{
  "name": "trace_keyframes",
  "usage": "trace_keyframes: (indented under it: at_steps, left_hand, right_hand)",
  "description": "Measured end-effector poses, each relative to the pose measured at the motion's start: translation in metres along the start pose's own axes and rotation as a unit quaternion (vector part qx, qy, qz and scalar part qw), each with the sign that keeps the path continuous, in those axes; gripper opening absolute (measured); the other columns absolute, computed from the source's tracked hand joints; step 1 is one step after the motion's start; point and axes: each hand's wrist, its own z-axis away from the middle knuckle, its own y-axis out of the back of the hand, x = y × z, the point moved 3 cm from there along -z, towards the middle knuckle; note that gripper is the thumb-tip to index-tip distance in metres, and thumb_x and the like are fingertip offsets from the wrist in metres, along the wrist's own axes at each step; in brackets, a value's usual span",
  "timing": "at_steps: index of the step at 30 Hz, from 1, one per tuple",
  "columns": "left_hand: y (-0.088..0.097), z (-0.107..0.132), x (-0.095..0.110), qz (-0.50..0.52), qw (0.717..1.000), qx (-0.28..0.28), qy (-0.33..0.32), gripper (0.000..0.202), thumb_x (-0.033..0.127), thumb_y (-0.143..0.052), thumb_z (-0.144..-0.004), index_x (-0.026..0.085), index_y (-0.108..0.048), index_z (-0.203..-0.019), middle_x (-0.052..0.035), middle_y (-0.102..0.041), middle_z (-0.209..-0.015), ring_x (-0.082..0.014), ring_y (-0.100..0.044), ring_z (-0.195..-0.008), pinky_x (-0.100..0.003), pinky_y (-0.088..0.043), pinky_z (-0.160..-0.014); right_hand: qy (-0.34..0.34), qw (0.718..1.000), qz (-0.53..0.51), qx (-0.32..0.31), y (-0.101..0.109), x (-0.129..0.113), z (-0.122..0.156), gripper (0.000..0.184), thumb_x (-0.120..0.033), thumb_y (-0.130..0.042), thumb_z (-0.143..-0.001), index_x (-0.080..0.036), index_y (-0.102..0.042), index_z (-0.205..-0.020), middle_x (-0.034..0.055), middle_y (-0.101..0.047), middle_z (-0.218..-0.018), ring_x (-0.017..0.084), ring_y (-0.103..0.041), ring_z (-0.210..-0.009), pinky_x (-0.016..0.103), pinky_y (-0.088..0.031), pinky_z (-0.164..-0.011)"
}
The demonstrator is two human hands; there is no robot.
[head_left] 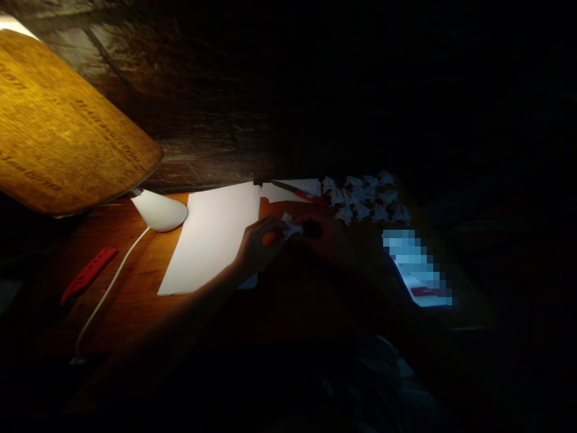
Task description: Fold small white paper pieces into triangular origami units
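Note:
A small white folded paper figure (pixel 291 226) is pinched between my two hands above the middle of the wooden table. My left hand (pixel 258 245) grips it from the left with thumb and fingers closed. On the other side, the fingers of my right hand (pixel 325 237) close in at the figure's right edge; that hand is in deep shadow. A stack of white paper sheets (pixel 214 234) lies under and left of my left hand. Several similar folded paper figures (pixel 360 195) stand grouped behind and right of my right hand.
A lamp with a printed yellow-brown shade (pixel 72 120) and a white base (pixel 160 211) stands left, its cord trailing forward. A red perforated tool (pixel 90 272) lies near it. Behind my hands, a red-handled tool (pixel 300 191) rests on smaller papers (pixel 279 192). A lit screen (pixel 419 270) lies right.

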Motion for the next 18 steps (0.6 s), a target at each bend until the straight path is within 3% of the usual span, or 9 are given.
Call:
trace_keyframes:
  at_steps: [4, 10, 13, 18]
  left_hand:
    - [0.004, -0.001, 0.003, -0.059, 0.997, -0.021, -0.045, 0.015, 0.013, -0.063, -0.091, 0.018, -0.074, -0.100, -0.0053, -0.071, -0.095, -0.0171, -0.069, -0.085, -0.029, -0.058, -0.077]
    - [0.002, -0.001, 0.006, -0.093, 0.989, -0.098, -0.064, 0.024, 0.010, -0.061, -0.087, 0.019, -0.071, -0.107, -0.0076, -0.070, -0.103, -0.0211, -0.068, -0.095, -0.035, -0.059, -0.084]
    - [-0.001, 0.000, 0.007, -0.117, 0.981, -0.126, -0.093, 0.023, 0.015, -0.062, -0.088, 0.018, -0.070, -0.109, -0.0099, -0.073, -0.108, -0.0251, -0.070, -0.101, -0.042, -0.059, -0.090]
    - [-0.003, 0.001, 0.004, -0.139, 0.973, -0.165, -0.088, 0.036, 0.024, -0.066, -0.092, 0.016, -0.065, -0.127, -0.0154, -0.072, -0.130, -0.0312, -0.069, -0.119, -0.053, -0.058, -0.102]
  right_hand:
    - [0.025, 0.989, 0.143, -0.030, -0.001, -0.006, 0.003, 0.023, -0.026, -0.077, -0.084, -0.020, -0.075, -0.106, 0.0055, -0.080, -0.103, 0.021, -0.073, -0.090, 0.031, -0.052, -0.081]
    - [0.018, 0.931, 0.359, -0.070, 0.001, -0.013, 0.006, 0.015, -0.033, -0.070, -0.096, -0.020, -0.076, -0.102, 0.0069, -0.076, -0.099, 0.021, -0.067, -0.090, 0.030, -0.042, -0.074]
    - [0.055, 0.915, 0.392, -0.084, 0.003, -0.015, 0.006, 0.014, -0.032, -0.072, -0.096, -0.020, -0.077, -0.100, 0.0071, -0.072, -0.103, 0.020, -0.064, -0.094, 0.029, -0.040, -0.074]
    - [0.096, 0.919, 0.368, -0.107, 0.003, -0.013, 0.005, 0.006, -0.021, -0.071, -0.096, -0.017, -0.076, -0.097, 0.0064, -0.071, -0.105, 0.019, -0.063, -0.095, 0.029, -0.041, -0.078]
